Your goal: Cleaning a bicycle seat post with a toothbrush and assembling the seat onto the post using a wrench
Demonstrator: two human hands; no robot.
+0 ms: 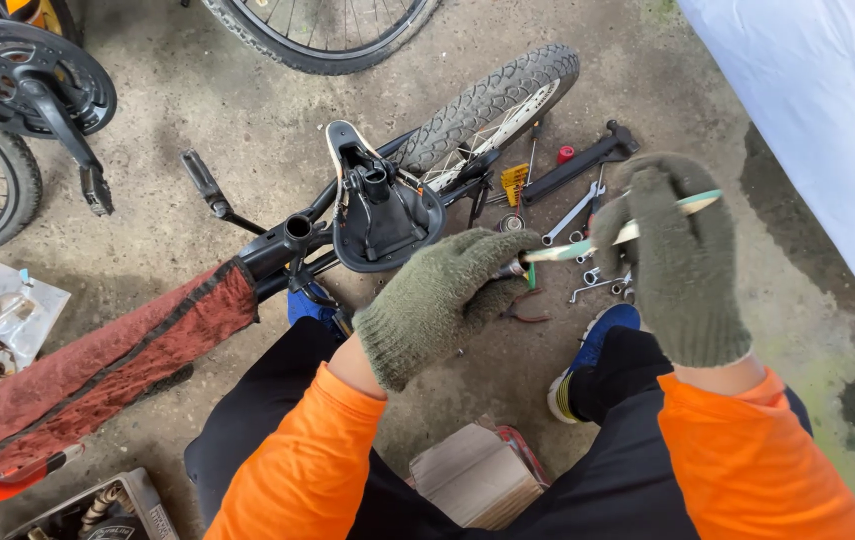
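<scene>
Both my hands wear olive knit gloves below orange sleeves. My right hand (675, 255) grips a pale green and cream tube-like tool (637, 222) held level. My left hand (439, 296) pinches the tool's small metal tip (510, 268) at its left end. Beneath the hands lies a bicycle on its side: a black saddle (379, 205) seen from its underside, a black frame tube (277, 245) and a knobby rear tyre (492, 100).
Spanners (572, 213), a black pump-like tool (587, 160), a yellow part (514, 182) and pliers (525, 305) lie on the concrete floor. A red cloth (97, 365) drapes the frame at left. Another bicycle's crank (32, 85), a plastic bag (2, 325), a white sheet (827, 110).
</scene>
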